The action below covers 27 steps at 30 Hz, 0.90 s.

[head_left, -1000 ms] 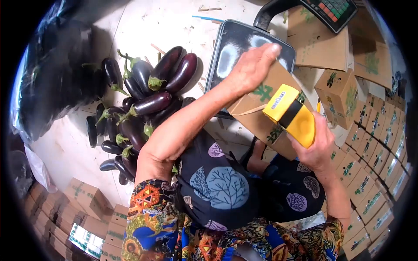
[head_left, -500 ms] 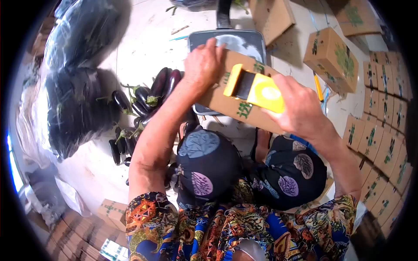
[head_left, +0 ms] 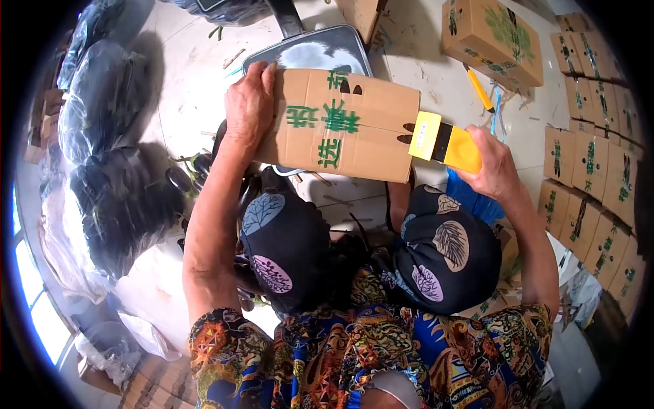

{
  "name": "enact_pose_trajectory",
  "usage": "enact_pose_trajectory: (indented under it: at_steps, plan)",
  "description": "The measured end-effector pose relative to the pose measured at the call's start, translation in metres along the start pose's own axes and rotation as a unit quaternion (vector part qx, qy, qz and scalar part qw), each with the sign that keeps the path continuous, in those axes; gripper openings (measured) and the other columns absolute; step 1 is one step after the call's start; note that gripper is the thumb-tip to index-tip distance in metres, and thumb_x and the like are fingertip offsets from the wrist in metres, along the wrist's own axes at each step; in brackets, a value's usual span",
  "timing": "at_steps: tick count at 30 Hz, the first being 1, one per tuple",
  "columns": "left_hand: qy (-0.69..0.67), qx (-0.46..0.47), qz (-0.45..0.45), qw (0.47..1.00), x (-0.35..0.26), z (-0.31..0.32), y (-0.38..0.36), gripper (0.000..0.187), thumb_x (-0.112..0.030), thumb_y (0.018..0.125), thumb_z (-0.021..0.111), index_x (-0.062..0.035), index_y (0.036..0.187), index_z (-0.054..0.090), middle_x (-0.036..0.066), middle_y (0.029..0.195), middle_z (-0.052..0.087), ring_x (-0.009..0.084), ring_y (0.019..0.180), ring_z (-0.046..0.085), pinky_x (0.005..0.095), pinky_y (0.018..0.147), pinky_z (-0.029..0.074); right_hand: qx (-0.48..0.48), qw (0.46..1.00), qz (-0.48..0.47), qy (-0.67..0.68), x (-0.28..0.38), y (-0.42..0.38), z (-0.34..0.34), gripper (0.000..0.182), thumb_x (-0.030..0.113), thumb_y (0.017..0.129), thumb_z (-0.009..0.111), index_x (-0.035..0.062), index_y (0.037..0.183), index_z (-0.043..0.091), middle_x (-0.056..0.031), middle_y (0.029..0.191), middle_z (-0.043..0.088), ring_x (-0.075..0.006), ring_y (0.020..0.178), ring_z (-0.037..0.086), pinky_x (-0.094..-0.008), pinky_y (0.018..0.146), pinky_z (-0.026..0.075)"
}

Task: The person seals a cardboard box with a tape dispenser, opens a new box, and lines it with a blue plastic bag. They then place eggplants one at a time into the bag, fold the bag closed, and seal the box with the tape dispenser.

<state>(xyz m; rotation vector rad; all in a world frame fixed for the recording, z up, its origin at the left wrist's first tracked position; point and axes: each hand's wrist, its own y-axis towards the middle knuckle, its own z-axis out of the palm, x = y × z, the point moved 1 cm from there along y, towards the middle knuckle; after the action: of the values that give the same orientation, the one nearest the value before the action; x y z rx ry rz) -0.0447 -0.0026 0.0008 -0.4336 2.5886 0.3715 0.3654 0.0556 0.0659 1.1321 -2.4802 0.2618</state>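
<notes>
A brown cardboard box (head_left: 344, 126) with green characters lies level in front of me, above my knees. My left hand (head_left: 250, 105) grips its left end. My right hand (head_left: 492, 170) holds a yellow and black tape dispenser (head_left: 446, 144), whose head touches the box's right end. Under the box sits a grey scale platform (head_left: 315, 52) on the floor.
Dark eggplants (head_left: 192, 170) lie on the floor to the left, mostly hidden by my arm. Black plastic bags (head_left: 112, 184) stand further left. Sealed boxes (head_left: 492, 37) and rows of flat boxes (head_left: 591, 184) fill the right. A yellow-handled tool (head_left: 479, 88) lies on the floor.
The box has turned level with its printed side facing up. The tape dispenser has slid from the top of the box to its right end. The view has shifted away from the eggplants.
</notes>
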Motion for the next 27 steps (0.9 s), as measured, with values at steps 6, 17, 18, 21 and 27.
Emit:
enact_pose_trajectory:
  at_steps: [6,17,18,21,27]
  plan:
    - [-0.003,0.002,-0.005,1.000,0.009,-0.001,0.003,0.030,-0.034,0.098,0.052,-0.0108,0.109,0.066,0.021,0.086,0.068,0.0422,0.082,0.066,0.0478,0.073,0.052,-0.015,0.996,0.048,0.070,-0.015,-0.007,0.050,0.063,0.021,0.072,0.083,0.0015,0.118,0.044,-0.0223,0.096,0.061,-0.0407,0.088,0.065,-0.0439,0.076,0.055]
    - [0.023,0.073,-0.064,0.995,0.015,-0.004,0.009,0.042,-0.044,0.098,0.045,-0.0128,0.118,0.065,0.021,0.103,0.068,0.0419,0.100,0.063,0.0457,0.091,0.048,-0.104,0.991,-0.020,0.082,-0.049,-0.037,0.161,0.093,0.032,0.071,0.085,-0.0072,0.135,0.030,-0.0306,0.114,0.055,-0.0439,0.098,0.064,-0.0454,0.084,0.055]
    - [0.023,0.073,-0.063,0.995,0.016,-0.005,0.007,0.042,-0.043,0.099,0.045,-0.0126,0.117,0.065,0.021,0.103,0.068,0.0417,0.100,0.063,0.0455,0.091,0.048,-0.103,0.992,-0.011,0.068,-0.050,-0.042,0.164,0.094,0.032,0.070,0.085,-0.0069,0.136,0.031,-0.0312,0.117,0.054,-0.0441,0.101,0.063,-0.0459,0.086,0.055]
    - [0.018,0.065,-0.045,0.997,0.018,-0.005,0.010,0.042,-0.043,0.099,0.044,-0.0121,0.116,0.066,0.021,0.103,0.068,0.0414,0.100,0.064,0.0451,0.091,0.048,0.001,0.993,0.119,0.012,-0.074,-0.075,0.169,0.091,0.032,0.068,0.086,-0.0067,0.133,0.035,-0.0302,0.117,0.054,-0.0451,0.103,0.061,-0.0470,0.088,0.054]
    - [0.004,0.060,-0.053,0.997,0.015,-0.002,0.008,0.043,-0.044,0.098,0.044,-0.0116,0.115,0.067,0.021,0.103,0.069,0.0405,0.099,0.064,0.0442,0.090,0.049,0.060,0.986,0.134,-0.082,-0.072,-0.108,0.116,0.053,0.022,0.076,0.079,-0.0004,0.112,0.047,-0.0232,0.099,0.057,-0.0385,0.096,0.064,-0.0428,0.081,0.056]
